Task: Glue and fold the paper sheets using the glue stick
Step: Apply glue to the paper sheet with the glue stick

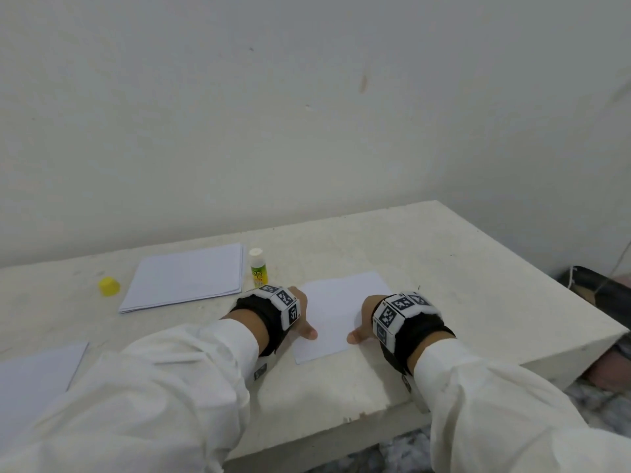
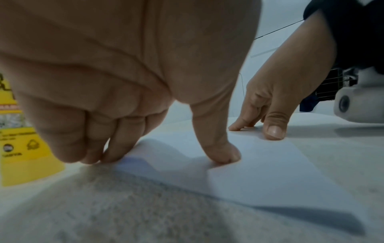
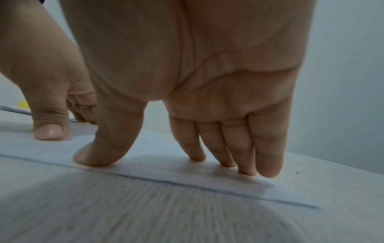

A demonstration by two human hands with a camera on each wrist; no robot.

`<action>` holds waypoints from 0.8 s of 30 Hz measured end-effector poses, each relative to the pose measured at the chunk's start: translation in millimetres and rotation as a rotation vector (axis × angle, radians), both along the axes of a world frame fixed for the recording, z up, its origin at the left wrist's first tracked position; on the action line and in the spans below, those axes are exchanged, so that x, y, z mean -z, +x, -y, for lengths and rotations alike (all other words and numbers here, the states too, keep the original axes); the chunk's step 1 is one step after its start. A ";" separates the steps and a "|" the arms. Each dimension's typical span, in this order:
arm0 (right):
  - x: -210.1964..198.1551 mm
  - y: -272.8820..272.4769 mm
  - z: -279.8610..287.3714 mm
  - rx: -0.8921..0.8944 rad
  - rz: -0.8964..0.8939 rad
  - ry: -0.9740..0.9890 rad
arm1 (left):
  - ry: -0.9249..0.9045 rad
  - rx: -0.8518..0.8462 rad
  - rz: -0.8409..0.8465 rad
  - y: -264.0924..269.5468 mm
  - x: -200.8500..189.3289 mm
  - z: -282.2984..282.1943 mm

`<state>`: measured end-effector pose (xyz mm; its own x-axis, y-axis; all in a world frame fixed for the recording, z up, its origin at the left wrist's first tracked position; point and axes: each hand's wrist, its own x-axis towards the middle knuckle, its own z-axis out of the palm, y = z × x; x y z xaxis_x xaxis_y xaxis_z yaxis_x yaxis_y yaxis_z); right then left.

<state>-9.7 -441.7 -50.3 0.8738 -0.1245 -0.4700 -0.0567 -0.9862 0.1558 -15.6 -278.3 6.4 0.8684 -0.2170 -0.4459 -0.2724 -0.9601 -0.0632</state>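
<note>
**Inspector A:** We find the sheet flat on the counter, between both hands. The left hand has its fingertips and thumb down on the left edge; the right hand is spread the same way on the right edge, its fingers straight. Neither pinches anything; both press.

**Inspector B:** We agree. How do we rate the sheet's handling?

**Inspector A:** We judge it very light, thin and limp. It should slide easily on the smooth counter and crease at any careless pinch. We would take it at the near corners, thumb under and fingers over, and keep the other hand pressing so it cannot skate.

**Inspector B:** And the glue stick?

**Inspector A:** We see it upright and uncapped just beyond the left hand, beside the stack; its cap lies well apart to the left. We judge it rigid and light, best gripped round the barrel. Another paper lies at the near left.

**Inspector B:** We cannot tell whether the sheet carries glue or a fold.
</note>
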 end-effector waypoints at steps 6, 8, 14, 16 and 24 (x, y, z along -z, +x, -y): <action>-5.8 -10.2 6.6 -0.048 0.048 0.010 | -0.195 -0.056 -0.011 -11.4 -0.9 7.4; -7.3 -11.7 7.5 -0.047 0.060 0.023 | -0.325 -0.111 0.030 -15.1 0.9 4.8; -11.3 -13.9 3.0 -0.004 0.060 0.052 | -0.900 -0.562 -0.027 -21.6 -3.4 -11.2; -14.3 -16.4 4.3 0.000 0.071 0.062 | -1.007 -0.620 -0.157 -29.0 -5.0 -14.0; -26.8 -25.9 1.6 0.058 0.072 0.157 | -1.037 -0.730 -0.336 -43.0 -0.5 -13.5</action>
<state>-35.6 -443.3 -23.5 0.8993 -0.1054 -0.4245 -0.1195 -0.9928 -0.0066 -58.5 -264.8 7.0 0.8111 -0.1178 -0.5729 0.4692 -0.4536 0.7577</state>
